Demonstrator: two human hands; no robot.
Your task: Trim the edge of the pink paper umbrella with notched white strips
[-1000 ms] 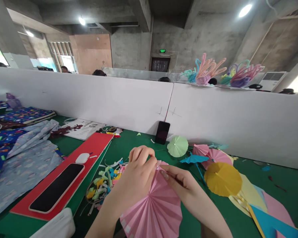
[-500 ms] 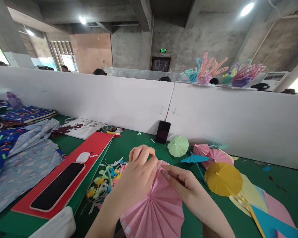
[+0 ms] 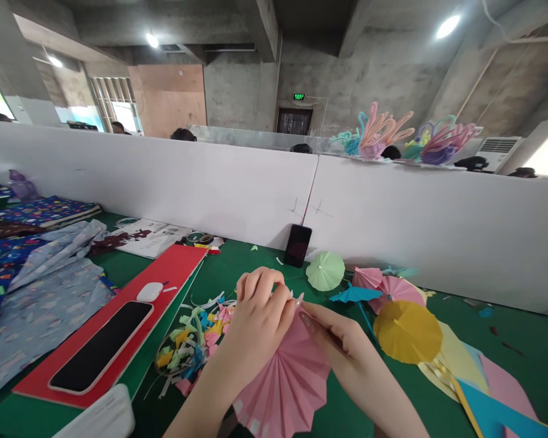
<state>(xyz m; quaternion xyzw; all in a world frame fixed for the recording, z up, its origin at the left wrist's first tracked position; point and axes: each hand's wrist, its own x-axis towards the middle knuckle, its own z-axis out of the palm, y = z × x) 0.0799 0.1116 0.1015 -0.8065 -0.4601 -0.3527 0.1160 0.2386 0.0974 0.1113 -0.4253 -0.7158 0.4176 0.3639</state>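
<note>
A pleated pink paper fan (image 3: 285, 383), spread almost into a disc, is held up by its far edge between my hands. My left hand (image 3: 262, 316) pinches that edge with curled fingers, which hide part of the paper. Close beside it, my right hand (image 3: 335, 334) grips the same edge between thumb and fingers. White squares, perhaps tape, show along the fan's lower left rim. Left of the fan, a container (image 3: 167, 365) holds a heap of coloured paper scraps (image 3: 196, 334).
Paper umbrellas stand to the right: green (image 3: 326, 271), blue (image 3: 356, 294), pink (image 3: 399, 289) and yellow (image 3: 408, 331). A phone (image 3: 298, 245) leans on the white partition (image 3: 210, 188). Another phone (image 3: 101, 347) lies on a red board (image 3: 182, 261) at left. Coloured sheets (image 3: 502, 407) lie at lower right.
The pink fan has turned and tilted a little between my hands, its lower edge shifting right. Both hands stay pinched at its far edge; the view has shifted slightly.
</note>
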